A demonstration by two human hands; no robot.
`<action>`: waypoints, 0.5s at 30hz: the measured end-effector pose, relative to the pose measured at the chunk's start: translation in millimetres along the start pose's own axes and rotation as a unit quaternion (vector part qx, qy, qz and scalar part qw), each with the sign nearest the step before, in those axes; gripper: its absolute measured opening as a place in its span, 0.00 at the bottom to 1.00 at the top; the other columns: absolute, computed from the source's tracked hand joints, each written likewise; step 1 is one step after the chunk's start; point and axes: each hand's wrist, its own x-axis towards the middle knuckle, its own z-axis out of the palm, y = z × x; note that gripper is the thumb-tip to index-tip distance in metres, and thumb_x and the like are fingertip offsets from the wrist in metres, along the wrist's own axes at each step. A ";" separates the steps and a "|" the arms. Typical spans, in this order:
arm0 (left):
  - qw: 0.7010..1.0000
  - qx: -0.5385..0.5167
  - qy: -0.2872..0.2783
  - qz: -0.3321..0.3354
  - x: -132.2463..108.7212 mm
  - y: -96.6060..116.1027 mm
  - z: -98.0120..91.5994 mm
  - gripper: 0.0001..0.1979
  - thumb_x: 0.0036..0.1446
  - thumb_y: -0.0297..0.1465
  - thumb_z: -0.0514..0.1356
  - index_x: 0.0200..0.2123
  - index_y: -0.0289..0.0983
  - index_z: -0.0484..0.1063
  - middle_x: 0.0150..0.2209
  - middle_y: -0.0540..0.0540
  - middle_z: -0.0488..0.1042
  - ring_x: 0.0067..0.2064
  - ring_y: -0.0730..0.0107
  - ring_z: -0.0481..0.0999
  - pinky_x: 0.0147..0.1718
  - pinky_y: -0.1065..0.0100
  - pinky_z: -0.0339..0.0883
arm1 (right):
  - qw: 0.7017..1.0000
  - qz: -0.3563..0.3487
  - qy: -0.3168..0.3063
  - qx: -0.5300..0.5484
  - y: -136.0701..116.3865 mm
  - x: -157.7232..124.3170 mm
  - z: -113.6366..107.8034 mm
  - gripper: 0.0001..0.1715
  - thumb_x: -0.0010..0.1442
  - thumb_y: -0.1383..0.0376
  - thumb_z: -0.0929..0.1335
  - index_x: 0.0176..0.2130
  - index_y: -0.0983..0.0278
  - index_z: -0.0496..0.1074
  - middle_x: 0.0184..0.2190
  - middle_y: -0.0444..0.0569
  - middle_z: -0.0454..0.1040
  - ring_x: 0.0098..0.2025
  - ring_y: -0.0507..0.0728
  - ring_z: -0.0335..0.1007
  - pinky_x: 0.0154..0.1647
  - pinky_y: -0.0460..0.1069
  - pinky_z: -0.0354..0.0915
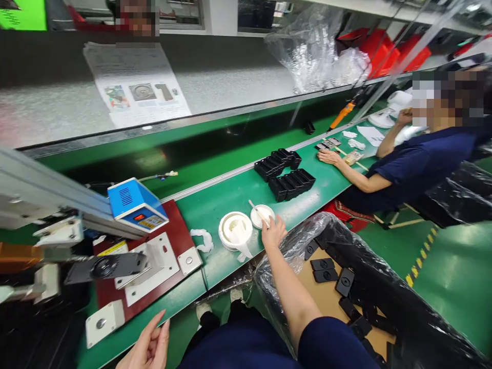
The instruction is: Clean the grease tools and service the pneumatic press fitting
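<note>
My right hand (273, 233) pinches a thin pale stick (253, 207) that slants over a small white dish (269, 210). Left of the dish stands a round white tub (222, 234) with pale contents and a white tissue draped over its front rim. My left hand (148, 346) is at the bottom edge, fingers extended and apart, with nothing in it. Nearest to it is a metal button box (104, 324) at the front of the press fixture. A black flat part with a round recess (103, 266) sits on the fixture.
Blue control box (132, 205) and a second button box (189, 260) stand at left. Rows of black parts (292, 184) lie on the green bench. At lower right, a plastic-lined bin (300, 246) holds several black parts. A co-worker (426, 154) sits at right.
</note>
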 end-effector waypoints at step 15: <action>0.989 0.074 0.112 -0.068 7.9 -12.9 -40.4 0.13 0.61 0.35 0.57 0.44 0.32 0.72 0.22 0.52 0.72 0.18 0.82 0.67 0.23 0.79 0.65 | 0.871 -0.252 -0.208 0.366 -156.6 -113.9 -91.8 0.12 0.63 0.65 0.62 0.46 0.63 0.70 0.40 0.52 0.73 0.36 0.54 0.72 0.33 0.49 0.71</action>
